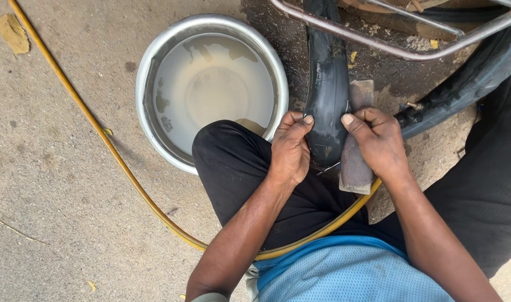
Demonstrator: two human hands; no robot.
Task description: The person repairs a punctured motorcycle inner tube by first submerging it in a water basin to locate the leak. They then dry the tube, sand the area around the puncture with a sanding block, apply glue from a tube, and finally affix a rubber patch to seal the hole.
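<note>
A black rubber inner tube [327, 84] lies stretched over a grey wooden block [356, 162] between my knees. My left hand [290, 148] grips the tube's left edge, thumb pressed on the rubber. My right hand [378, 142] holds the tube's right edge against the block, thumb tip on the rubber. The tube curves away to the upper right [467, 84] and its valve [414, 105] sticks out beside my right hand.
A round metal basin [155, 50] of murky water stands on the ground to the left of my left knee. A yellow hose [99, 126] runs diagonally across the concrete and under my legs. A metal frame [400, 51] crosses the top right.
</note>
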